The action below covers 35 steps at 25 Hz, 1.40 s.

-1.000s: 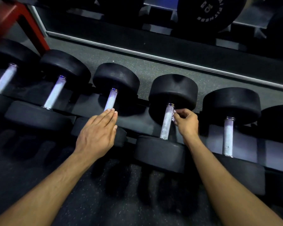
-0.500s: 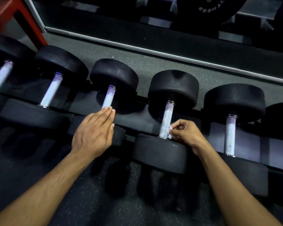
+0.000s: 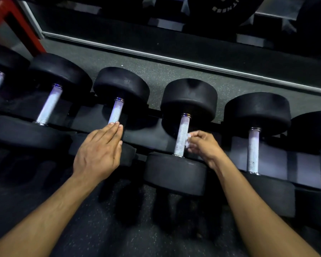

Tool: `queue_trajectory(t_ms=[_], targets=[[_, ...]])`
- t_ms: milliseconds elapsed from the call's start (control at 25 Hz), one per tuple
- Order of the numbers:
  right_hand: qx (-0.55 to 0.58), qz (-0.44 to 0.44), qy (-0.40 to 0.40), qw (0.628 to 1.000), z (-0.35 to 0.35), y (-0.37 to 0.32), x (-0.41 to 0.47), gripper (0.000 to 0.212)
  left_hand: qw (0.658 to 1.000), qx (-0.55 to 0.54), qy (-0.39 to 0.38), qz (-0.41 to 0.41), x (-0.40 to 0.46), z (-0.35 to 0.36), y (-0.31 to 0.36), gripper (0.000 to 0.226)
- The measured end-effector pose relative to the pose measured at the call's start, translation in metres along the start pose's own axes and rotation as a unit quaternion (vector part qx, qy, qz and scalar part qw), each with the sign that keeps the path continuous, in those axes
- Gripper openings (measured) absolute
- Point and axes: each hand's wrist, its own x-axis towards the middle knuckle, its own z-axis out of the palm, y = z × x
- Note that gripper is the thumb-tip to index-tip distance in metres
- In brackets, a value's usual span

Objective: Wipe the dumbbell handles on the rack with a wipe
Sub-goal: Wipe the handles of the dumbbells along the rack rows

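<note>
My right hand [image 3: 205, 145] pinches the thin, limp white wipe [image 3: 189, 143] against the rigid, knurled steel dumbbell handle [image 3: 182, 135], left hand [image 3: 98, 154] flat, holding nothing.

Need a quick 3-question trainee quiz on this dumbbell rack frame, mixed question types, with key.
1. True or false: the left hand holds the wipe.
2. Multiple choice: the right hand presses the wipe against which handle?
A. the handle at the left fingertips
B. the middle handle
C. the speckled handle to its right
3. Fill in: the left hand's fingers are ____ (straight or curled).

Key: 1 false; 2 B; 3 straight.
</note>
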Motion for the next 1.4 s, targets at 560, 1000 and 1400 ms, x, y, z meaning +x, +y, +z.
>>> queue_trajectory(t_ms=[560,1000,1400], targets=[[-0.748,-0.512,-0.132,0.402,0.020,-0.068,0.028,0.027,1.000,0.008,0.004,0.002,-0.001,0.002,-0.001,0.050],[-0.804,-0.261,-0.335,0.416,0.058,-0.055,0.010,0.024,1.000,0.013,0.019,0.005,-0.001,0.002,0.000,0.048],[-0.863,-0.365,-0.193,0.292,0.048,-0.088,0.028,0.026,1.000,0.018,0.016,0.001,0.000,0.002,0.001,0.047]])
